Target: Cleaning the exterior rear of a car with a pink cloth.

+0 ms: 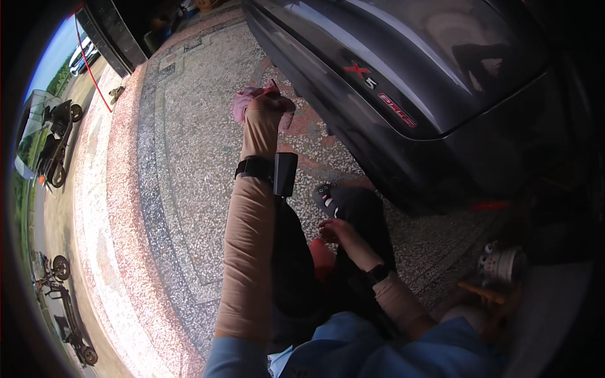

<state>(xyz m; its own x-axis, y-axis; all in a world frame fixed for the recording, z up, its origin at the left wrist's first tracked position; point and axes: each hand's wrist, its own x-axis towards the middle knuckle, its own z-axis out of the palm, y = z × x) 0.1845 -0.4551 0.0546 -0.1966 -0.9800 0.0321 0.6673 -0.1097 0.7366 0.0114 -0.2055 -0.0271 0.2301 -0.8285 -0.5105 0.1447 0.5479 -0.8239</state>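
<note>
Stretched far forward, my left hand is closed on a crumpled pink cloth. The cloth bunches out on both sides of the fist, above the speckled floor and close to the lower side of a glossy dark grey vehicle. A black strap with a dark box-shaped device sits on my left wrist. My right hand hovers by my bent knee, its fingers loosely spread with nothing visible in them. A dark band circles that wrist.
The vehicle body fills the upper right. A white tub and an orange-yellow object stand at the lower right. Outside on the left are a scooter and another two-wheeler. A red pole leans near the dark doorpost.
</note>
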